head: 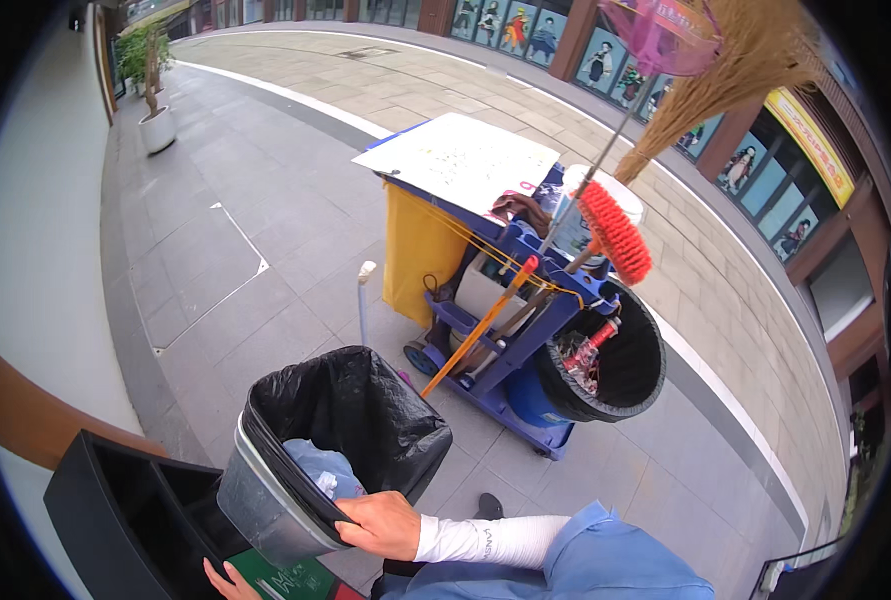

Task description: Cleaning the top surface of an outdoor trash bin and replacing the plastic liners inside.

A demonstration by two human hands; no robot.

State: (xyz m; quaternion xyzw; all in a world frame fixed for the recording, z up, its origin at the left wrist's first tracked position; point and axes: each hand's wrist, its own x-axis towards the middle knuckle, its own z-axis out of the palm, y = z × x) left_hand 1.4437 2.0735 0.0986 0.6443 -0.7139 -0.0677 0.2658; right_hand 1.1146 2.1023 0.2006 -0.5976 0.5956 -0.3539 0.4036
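My right hand (pixel 382 525) grips the rim of a grey metal waste bin (pixel 265 495), lined with a black plastic bag (pixel 363 405). A crumpled translucent plastic bag (pixel 324 466) and white tissue lie inside it. The bin is tilted and held over the edge of a black bin cabinet (pixel 107 517) with open compartments. At the bottom edge, the fingers of my left hand (pixel 229 582) are spread against the cabinet's green panel (pixel 284 576); the rest of that hand is cut off.
A blue cleaning cart (pixel 524 352) carries a yellow bag (pixel 419 247), a white board (pixel 460 161), a red brush (pixel 614 232), a straw broom (pixel 708 82) and a black-lined round bin (pixel 644 352). A potted plant (pixel 158 129) stands by the wall.
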